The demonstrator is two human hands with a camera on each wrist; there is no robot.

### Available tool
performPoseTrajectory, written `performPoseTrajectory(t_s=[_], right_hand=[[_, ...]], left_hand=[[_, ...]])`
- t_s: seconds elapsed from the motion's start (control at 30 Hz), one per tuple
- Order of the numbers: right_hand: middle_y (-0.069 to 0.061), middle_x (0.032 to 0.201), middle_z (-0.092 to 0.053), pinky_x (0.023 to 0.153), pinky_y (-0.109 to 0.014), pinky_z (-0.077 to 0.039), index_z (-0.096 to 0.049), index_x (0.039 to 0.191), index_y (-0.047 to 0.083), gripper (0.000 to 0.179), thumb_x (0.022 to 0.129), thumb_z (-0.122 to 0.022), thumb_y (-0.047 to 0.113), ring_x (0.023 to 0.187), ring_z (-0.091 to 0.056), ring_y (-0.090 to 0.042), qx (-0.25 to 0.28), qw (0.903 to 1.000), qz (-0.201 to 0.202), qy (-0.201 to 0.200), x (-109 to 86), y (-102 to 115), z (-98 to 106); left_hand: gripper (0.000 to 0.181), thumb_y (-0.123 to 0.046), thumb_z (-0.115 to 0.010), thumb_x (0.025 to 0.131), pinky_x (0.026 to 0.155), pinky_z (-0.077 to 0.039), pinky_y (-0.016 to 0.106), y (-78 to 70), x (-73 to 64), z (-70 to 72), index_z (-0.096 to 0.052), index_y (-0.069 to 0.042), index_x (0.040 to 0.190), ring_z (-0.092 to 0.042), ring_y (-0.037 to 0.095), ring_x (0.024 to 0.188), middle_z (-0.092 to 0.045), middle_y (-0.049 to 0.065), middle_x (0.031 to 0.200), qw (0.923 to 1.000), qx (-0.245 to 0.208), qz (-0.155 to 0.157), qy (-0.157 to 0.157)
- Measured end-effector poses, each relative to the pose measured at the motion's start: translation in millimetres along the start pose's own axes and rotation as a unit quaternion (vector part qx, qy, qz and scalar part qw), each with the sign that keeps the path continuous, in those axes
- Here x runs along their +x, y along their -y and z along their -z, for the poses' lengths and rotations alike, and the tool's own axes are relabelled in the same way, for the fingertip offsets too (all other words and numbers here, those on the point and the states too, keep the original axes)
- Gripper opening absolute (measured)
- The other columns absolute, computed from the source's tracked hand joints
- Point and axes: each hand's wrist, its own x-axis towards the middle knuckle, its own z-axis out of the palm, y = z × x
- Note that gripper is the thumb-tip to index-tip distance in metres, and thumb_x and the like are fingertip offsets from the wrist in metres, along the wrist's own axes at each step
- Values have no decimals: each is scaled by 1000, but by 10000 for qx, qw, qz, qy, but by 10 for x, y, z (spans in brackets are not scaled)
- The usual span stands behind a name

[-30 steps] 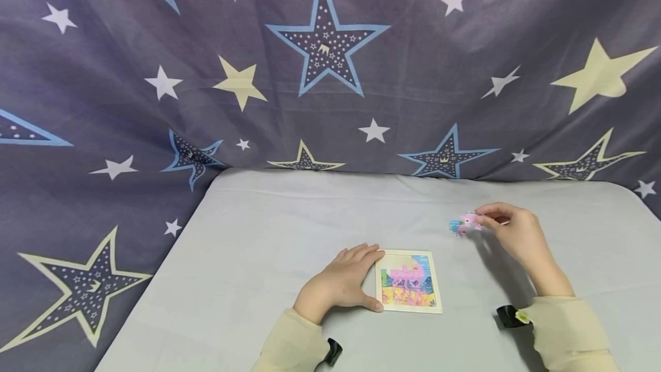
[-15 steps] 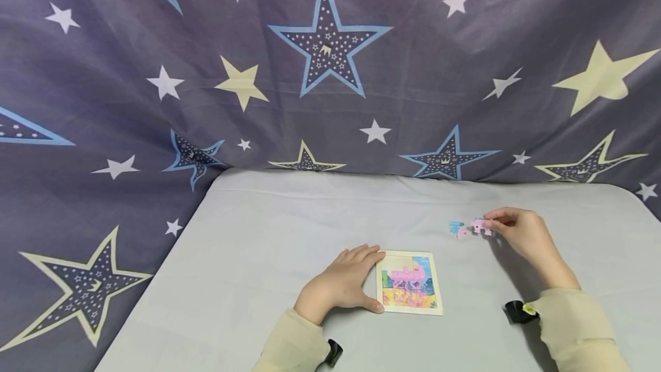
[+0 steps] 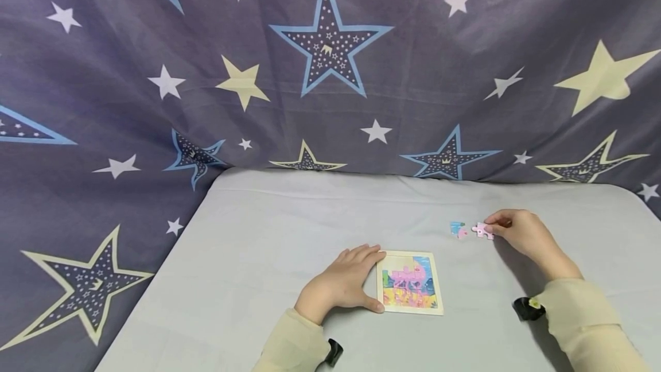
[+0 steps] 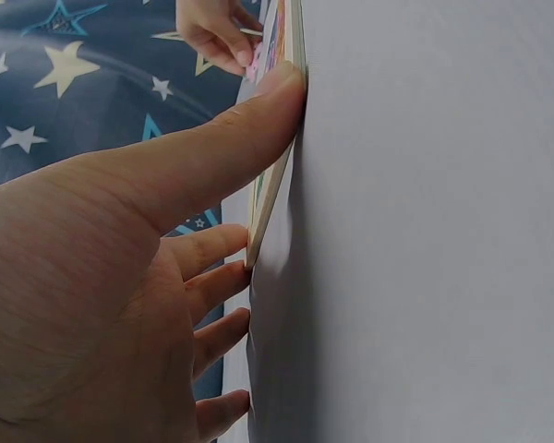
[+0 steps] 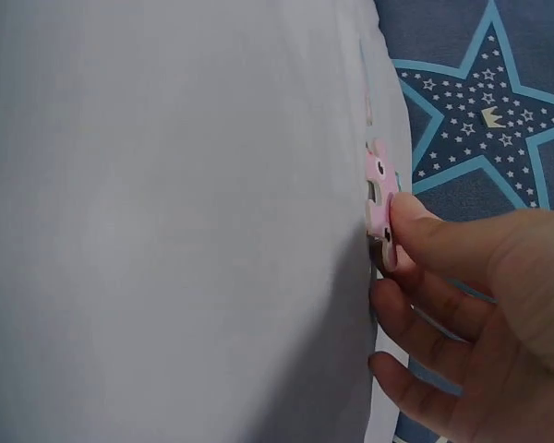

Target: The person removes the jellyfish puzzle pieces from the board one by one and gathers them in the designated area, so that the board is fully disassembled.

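My right hand [image 3: 524,237] pinches a pink jigsaw puzzle piece [image 3: 482,230] between thumb and fingers, low over the table at the right. In the right wrist view this puzzle piece [image 5: 381,198] is seen nearly edge-on under the thumb. Just left of it lies a second puzzle piece [image 3: 457,229], blue and pink. My left hand [image 3: 343,280] spreads along the left side of a square puzzle board [image 3: 439,297], thumb at the near corner and fingertips at the far one. The board's picture is pink, blue and yellow, with a bare patch at its upper left.
A pale grey cloth covers the table [image 3: 268,234]. Behind it and along the left hangs a dark curtain [image 3: 330,113] printed with stars. Black wrist straps [image 3: 528,308] show beside the sleeves.
The pink puzzle piece, earlier overlapping the blue and pink one, has moved right and down, apart from it, in my right hand. The left hand and the board have stayed put.
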Motion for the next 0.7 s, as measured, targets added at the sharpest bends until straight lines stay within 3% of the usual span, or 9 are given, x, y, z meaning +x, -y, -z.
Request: performPoseTrajectory(t_s=[0.3,0.57,0.7], right_hand=[[-10,88,-66,72,-49,-49,-69,107,-2,21,91,-70,12,85,-62,-31,27,9999,-1,102,6,0,5],[-9,90,-68,66,-35,-47,-67,110,-2,27,90,-72,15,83,-65,-28,112,9999,4,-8,-76,119,14],[-12,91,-69,64,-34,-49,-67,109,-3,23,90,-72,10,78,-66,-26,270,9994,202,-94,-126,216,-11]], left_hand=[[100,-50,-82,76,122,-13,47,22,20,-20,-31,-17,156,-17,21,150,-24,-1,162,10000,19,-14,26],[101,-50,-82,75,122,-12,47,24,27,-25,-32,-17,156,-17,21,150,-24,-1,162,10000,6,-24,9],[101,-50,-82,75,122,-12,47,27,24,-24,-32,-17,156,-17,21,150,-24,-1,162,10000,-23,-10,14]])
